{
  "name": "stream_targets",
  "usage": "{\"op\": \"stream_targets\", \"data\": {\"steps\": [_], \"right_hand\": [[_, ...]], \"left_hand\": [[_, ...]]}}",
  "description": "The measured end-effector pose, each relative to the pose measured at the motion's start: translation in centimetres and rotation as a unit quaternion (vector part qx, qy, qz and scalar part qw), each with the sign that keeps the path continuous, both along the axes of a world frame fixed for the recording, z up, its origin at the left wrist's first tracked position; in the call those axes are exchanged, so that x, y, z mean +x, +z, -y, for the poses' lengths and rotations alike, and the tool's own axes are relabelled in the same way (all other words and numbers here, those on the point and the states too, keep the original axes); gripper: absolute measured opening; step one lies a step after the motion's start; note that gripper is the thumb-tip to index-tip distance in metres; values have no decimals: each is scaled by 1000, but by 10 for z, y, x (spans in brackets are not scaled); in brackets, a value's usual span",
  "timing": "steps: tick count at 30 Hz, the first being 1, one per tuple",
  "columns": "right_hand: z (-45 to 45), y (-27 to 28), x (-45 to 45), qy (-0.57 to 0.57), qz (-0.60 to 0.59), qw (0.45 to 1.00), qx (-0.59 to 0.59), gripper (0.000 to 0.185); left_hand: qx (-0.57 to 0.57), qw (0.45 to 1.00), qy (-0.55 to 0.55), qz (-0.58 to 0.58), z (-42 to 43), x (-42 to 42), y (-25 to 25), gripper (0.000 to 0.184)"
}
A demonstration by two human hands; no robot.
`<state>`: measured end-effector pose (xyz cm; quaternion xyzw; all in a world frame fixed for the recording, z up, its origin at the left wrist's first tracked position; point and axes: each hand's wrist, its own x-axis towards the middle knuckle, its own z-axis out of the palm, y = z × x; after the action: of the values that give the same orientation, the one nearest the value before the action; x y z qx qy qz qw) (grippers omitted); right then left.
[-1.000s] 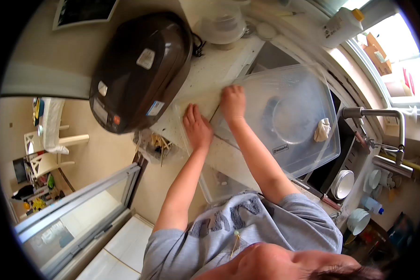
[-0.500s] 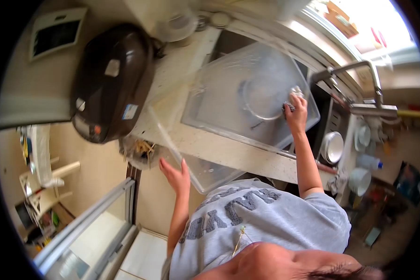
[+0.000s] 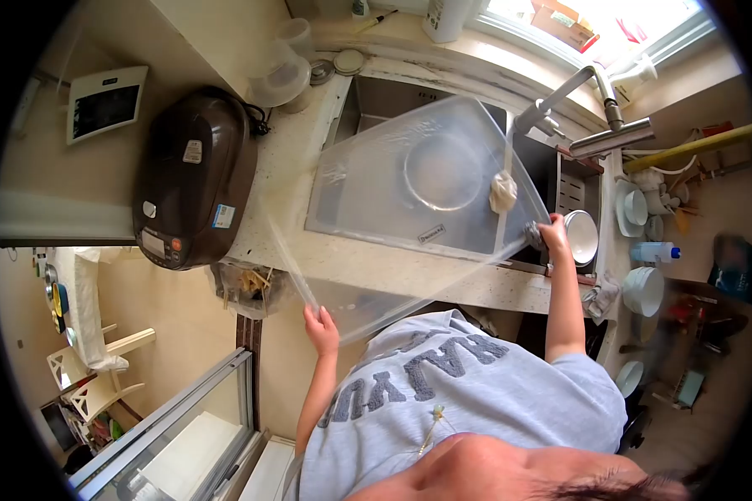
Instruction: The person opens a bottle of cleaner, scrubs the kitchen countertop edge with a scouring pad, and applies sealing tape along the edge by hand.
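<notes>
Gripping plastic sheet (image 3: 363, 307) with left hand (image 3: 322, 327), grey scrubber (image 3: 533, 234) with right hand (image 3: 555, 234); brown cooker (image 3: 196, 179) left, white bowl (image 3: 585, 238) right.

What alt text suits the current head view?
A left hand touches the rim of a large translucent plastic container over a kitchen sink, while the right hand holds a grey wad at another edge. A dark rice cooker stands on the counter.

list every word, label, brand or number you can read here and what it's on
No text reads with certainty:
Clear plastic container: label too small and blurred.
Grey shirt: large letters, word unclear through folds and angle.
Rice cooker: stickers and panel print too small.
Wall screen: mark on its frame too small.
</notes>
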<state>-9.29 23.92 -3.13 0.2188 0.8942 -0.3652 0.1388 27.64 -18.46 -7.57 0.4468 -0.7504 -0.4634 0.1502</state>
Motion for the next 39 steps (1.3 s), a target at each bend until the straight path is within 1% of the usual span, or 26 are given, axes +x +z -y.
{"op": "stream_targets", "data": {"steps": [1, 3, 5, 7, 9, 10, 13, 15, 16, 17, 18, 19, 21, 22, 24, 25, 27, 28, 29, 30, 31, 33, 34, 35, 37, 39], "right_hand": [[-6, 6, 17, -19, 16, 999, -23, 61], [-9, 28, 52, -56, 41, 997, -42, 60], [-31, 7, 79, -81, 29, 994, -65, 59], [-36, 1, 105, -109, 21, 991, -77, 51], [-47, -18, 123, -132, 48, 985, -105, 50], [-27, 7, 133, -148, 68, 980, -114, 49], [-7, 28, 152, -156, 120, 969, -146, 47], [-3, 33, 154, -127, 129, 976, -119, 47], [6, 46, 154, -66, 141, 984, -89, 47], [16, 59, 154, -3, 153, 986, -59, 48], [28, 69, 151, 52, 115, 992, -25, 43], [45, 82, 145, 64, 122, 990, -21, 43], [92, 106, 125, 146, 47, 969, -195, 31], [121, 115, 116, 180, 16, 959, -220, 28], [186, 114, 96, 234, -15, 932, -277, 26], [220, 109, 88, 255, -13, 917, -306, 26], [286, 85, 77, 307, 34, 893, -327, 25], [321, 78, 76, 354, 1, 877, -325, 24], [352, 71, 82, 396, -31, 859, -323, 23], [382, 63, 88, 447, -101, 835, -304, 23], [404, 57, 99, 494, -170, 805, -281, 24], [430, 26, 123, 587, -254, 741, -205, 30], [434, 14, 134, 631, -250, 715, -167, 36], [436, 10, 147, 646, -307, 691, -109, 36], [433, 12, 160, 638, -354, 681, -62, 37], [430, 20, 170, 618, -341, 707, -36, 35]], "left_hand": [[-4, 1000, 1, 0, 8, -5, 7, 29], [-69, 996, -58, -29, 24, -20, 22, 26], [-78, 994, -73, -11, 44, -32, 26, 26], [-86, 993, -86, 5, 58, -51, 32, 26], [-196, 972, -129, 31, 73, -68, 43, 30], [-220, 965, -141, 33, 85, -77, 38, 32], [-296, 938, -171, 56, 118, -113, 27, 33], [-281, 940, -184, 67, 136, -135, 27, 32], [-277, 942, -176, 71, 144, -145, 26, 32], [-244, 964, -103, -6, 151, -154, 26, 32], [-209, 974, -28, -81, 153, -150, 24, 33], [-207, 976, -18, -71, 151, -140, 25, 33], [-207, 964, 154, -60, 148, -128, 29, 33], [-207, 963, 166, -53, 140, -117, 29, 33], [-107, 984, 144, -22, 115, -94, 26, 35], [-106, 981, 159, -13, 106, -89, 19, 35], [-120, 985, 113, -52, 95, -87, 3, 34], [-121, 984, 122, -43, 92, -90, 1, 34], [-105, 985, 117, -71, 91, -94, 1, 36], [-90, 985, 110, -102, 94, -96, 1, 37], [-87, 985, 114, -93, 96, -93, 4, 37], [-20, 996, 88, -14, 107, -99, 14, 40], [-17, 998, 68, 2, 112, -99, 16, 36], [-12, 998, 66, 3, 115, -99, 24, 36], [-14, 995, -19, 99, 129, -102, 45, 32], [-11, 990, -66, 120, 144, -106, 52, 27]]}}
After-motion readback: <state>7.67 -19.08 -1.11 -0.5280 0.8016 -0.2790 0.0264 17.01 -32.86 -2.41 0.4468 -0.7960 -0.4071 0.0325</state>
